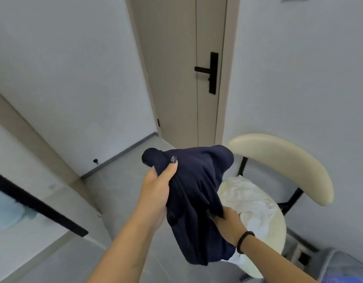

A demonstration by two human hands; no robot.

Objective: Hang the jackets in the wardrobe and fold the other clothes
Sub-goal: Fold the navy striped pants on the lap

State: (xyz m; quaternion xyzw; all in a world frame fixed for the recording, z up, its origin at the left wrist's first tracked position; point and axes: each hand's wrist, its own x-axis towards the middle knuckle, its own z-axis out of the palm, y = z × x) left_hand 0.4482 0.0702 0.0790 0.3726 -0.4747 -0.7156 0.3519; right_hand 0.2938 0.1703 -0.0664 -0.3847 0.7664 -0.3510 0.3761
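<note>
Navy garment (194,193) held bunched above the chair (282,160), off the white clothes (252,199).
Upper cloth is gripped by the left hand (158,190); a lower fold is pinched by the right hand (227,223), probably to find an edge.

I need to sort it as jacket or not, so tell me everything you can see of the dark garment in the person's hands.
The dark navy garment looks like soft, thin, plain fabric, bunched and hanging in loose folds, so its type cannot be told. No zip, buttons or collar show. It is held up in the air in front of the cream chair, above the white clothes on the seat. The left hand grips its upper part, thumb over the fabric; the right hand pinches a lower fold.
</note>
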